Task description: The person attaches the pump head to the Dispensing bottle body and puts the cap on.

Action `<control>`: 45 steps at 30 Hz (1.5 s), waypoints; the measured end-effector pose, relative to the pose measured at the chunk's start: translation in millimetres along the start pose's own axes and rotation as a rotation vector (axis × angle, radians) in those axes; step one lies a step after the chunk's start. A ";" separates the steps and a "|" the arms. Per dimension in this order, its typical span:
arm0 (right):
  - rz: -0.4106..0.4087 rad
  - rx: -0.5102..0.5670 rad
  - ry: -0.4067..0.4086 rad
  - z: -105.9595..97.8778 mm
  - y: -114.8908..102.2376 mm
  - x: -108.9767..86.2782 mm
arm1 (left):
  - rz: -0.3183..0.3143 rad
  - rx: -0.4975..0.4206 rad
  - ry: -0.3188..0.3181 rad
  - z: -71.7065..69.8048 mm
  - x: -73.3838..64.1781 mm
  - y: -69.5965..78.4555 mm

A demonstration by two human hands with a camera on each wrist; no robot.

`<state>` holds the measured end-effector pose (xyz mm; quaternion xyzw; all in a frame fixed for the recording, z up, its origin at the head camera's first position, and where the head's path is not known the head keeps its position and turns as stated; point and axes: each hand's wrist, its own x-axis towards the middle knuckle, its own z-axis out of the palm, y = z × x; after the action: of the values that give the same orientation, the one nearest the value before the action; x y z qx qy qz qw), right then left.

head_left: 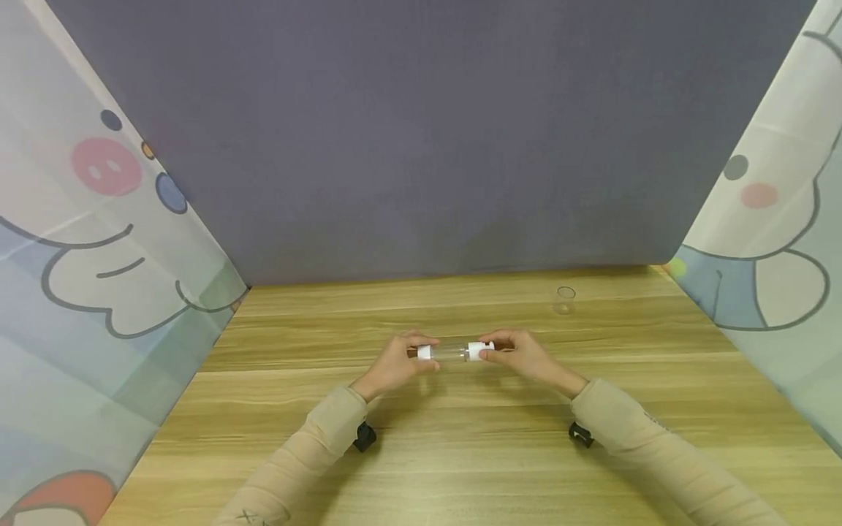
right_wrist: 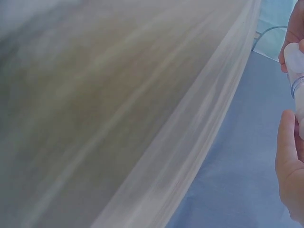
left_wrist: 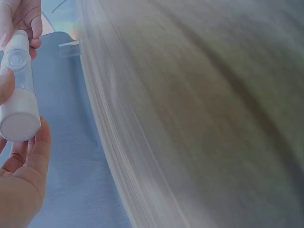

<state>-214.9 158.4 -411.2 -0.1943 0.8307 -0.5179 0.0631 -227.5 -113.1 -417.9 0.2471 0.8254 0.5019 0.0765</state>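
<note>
A small clear bottle (head_left: 449,353) lies sideways in the air above the wooden table, held between both hands. My left hand (head_left: 397,359) grips its white base (head_left: 425,352), thumb on one side and fingers on the other. At the opposite end, my right hand (head_left: 522,354) pinches the white top (head_left: 475,351) between thumb and fingers. The left wrist view looks onto the flat white base (left_wrist: 20,124), with the see-through body (left_wrist: 21,76) leading away to the right hand. Only part of the bottle (right_wrist: 297,88) enters the right wrist view, at its right edge.
Toward the back right of the wooden table (head_left: 460,460) stands a clear cup-shaped cap (head_left: 563,301). A dark grey panel (head_left: 434,146) rises behind the table, and printed cartoon curtains (head_left: 112,256) hang at both sides.
</note>
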 end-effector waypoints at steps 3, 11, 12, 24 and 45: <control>0.003 0.012 -0.002 -0.4 -0.2 -0.5 | -0.003 -0.002 -0.001 0.5 1.1 -0.2; -0.005 0.021 -0.006 0.8 0.3 -1.1 | -0.001 -0.018 -0.001 0.7 0.4 0.2; -0.010 0.024 -0.006 1.1 0.5 -1.0 | 0.000 -0.018 -0.001 0.5 -0.2 0.7; -0.086 0.155 -0.003 3.9 5.0 -2.5 | 0.025 0.002 -0.008 -1.1 -1.2 0.0; -0.090 0.119 0.014 5.3 2.4 -0.7 | 0.041 0.003 -0.019 -0.8 2.5 2.3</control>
<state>-213.2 155.2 -415.8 -0.2235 0.7894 -0.5700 0.0455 -229.2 -111.6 -415.2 0.2690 0.8201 0.4997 0.0736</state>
